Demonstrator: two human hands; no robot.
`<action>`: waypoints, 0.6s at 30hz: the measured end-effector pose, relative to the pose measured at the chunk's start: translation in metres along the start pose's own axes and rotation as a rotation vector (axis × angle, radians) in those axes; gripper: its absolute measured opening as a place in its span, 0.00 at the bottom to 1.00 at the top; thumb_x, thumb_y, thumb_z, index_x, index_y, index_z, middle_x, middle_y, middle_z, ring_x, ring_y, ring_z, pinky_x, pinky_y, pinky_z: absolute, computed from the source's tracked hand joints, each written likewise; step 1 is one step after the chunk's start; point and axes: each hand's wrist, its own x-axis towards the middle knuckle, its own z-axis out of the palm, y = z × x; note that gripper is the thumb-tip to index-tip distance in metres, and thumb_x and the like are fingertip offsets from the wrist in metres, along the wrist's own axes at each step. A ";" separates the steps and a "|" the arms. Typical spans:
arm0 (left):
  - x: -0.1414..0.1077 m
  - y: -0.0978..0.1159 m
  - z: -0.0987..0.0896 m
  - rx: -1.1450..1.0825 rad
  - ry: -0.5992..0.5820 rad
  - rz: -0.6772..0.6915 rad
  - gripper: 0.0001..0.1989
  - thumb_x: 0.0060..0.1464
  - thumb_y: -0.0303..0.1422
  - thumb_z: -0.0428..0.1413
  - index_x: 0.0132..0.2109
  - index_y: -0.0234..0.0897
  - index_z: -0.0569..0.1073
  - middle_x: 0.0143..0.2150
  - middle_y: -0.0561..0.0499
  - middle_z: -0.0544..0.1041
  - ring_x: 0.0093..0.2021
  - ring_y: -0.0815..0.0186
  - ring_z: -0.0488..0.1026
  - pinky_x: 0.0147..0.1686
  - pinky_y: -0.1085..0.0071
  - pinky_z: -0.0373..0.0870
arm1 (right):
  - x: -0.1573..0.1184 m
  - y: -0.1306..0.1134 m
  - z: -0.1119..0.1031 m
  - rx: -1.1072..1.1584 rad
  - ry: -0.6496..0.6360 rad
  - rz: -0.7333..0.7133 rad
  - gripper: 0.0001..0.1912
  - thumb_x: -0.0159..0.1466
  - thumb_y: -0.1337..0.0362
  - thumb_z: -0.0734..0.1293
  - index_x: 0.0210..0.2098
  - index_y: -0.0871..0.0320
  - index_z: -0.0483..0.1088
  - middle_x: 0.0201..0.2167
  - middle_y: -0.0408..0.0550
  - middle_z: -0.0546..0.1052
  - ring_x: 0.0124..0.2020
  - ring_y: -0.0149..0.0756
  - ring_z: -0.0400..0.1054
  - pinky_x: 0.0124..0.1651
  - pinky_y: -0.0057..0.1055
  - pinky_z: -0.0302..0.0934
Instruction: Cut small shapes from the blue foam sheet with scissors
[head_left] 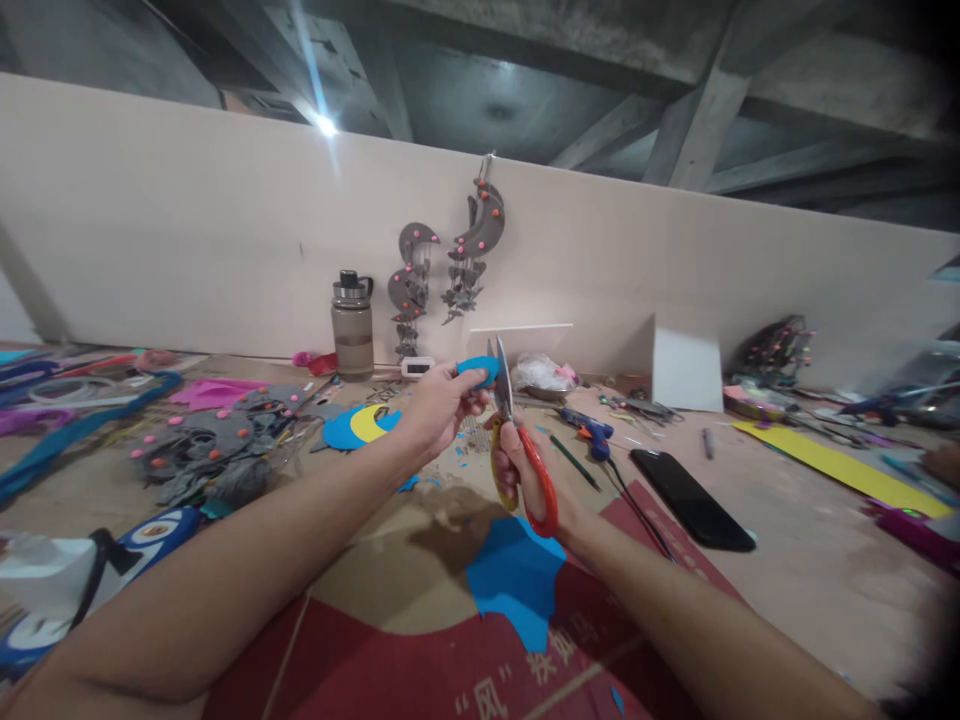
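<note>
My left hand (442,408) pinches a small piece of blue felt-like sheet (478,370), held up above the table. My right hand (520,465) grips a pair of scissors (540,485) with red and yellow handles. Their blades point upward and stand slightly apart, at the right edge of the blue piece. Below my right hand, a larger blue offcut (517,580) lies on the red and brown cardboard (375,660). Just behind my left forearm are blue cut shapes with a yellow crescent (367,424) on top.
A water bottle (352,325) stands by the wall, near grey hanging crescents (480,225). Grey felt pieces (225,440) are heaped at left. To the right lie a blue glue gun (596,435), a green pencil (576,462), a black phone (690,497) and a yellow strip (832,465).
</note>
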 end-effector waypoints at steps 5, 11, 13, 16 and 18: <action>-0.001 0.001 0.002 -0.011 -0.004 -0.005 0.02 0.51 0.24 0.58 0.32 0.29 0.71 0.25 0.50 0.73 0.21 0.75 0.68 0.18 0.79 0.58 | 0.001 -0.002 0.001 0.016 -0.015 0.002 0.28 0.57 0.38 0.68 0.26 0.56 0.58 0.20 0.36 0.58 0.17 0.24 0.53 0.17 0.22 0.52; -0.002 0.001 0.002 -0.025 -0.008 -0.006 0.04 0.49 0.23 0.60 0.31 0.30 0.71 0.24 0.51 0.72 0.21 0.74 0.68 0.18 0.79 0.58 | 0.002 0.001 0.000 0.038 -0.021 -0.006 0.28 0.57 0.38 0.68 0.28 0.55 0.58 0.20 0.36 0.58 0.17 0.23 0.51 0.16 0.21 0.50; -0.003 0.000 0.002 -0.035 -0.020 0.002 0.04 0.48 0.24 0.61 0.31 0.30 0.71 0.24 0.52 0.73 0.21 0.74 0.68 0.19 0.78 0.58 | 0.002 0.001 -0.001 0.062 -0.019 0.008 0.27 0.57 0.38 0.68 0.30 0.55 0.59 0.21 0.35 0.58 0.17 0.23 0.51 0.16 0.21 0.49; -0.003 -0.001 0.001 -0.044 -0.034 0.008 0.04 0.48 0.24 0.61 0.31 0.29 0.72 0.25 0.51 0.73 0.21 0.74 0.68 0.19 0.78 0.58 | 0.003 0.002 -0.001 0.097 -0.019 0.030 0.26 0.57 0.39 0.69 0.33 0.55 0.60 0.21 0.34 0.58 0.17 0.23 0.50 0.16 0.20 0.48; -0.003 -0.001 0.001 -0.044 -0.035 0.008 0.05 0.47 0.24 0.62 0.31 0.29 0.72 0.24 0.52 0.72 0.21 0.74 0.68 0.19 0.78 0.58 | 0.003 0.002 -0.002 0.100 -0.022 0.038 0.26 0.58 0.40 0.69 0.33 0.55 0.59 0.20 0.34 0.57 0.16 0.23 0.50 0.16 0.20 0.48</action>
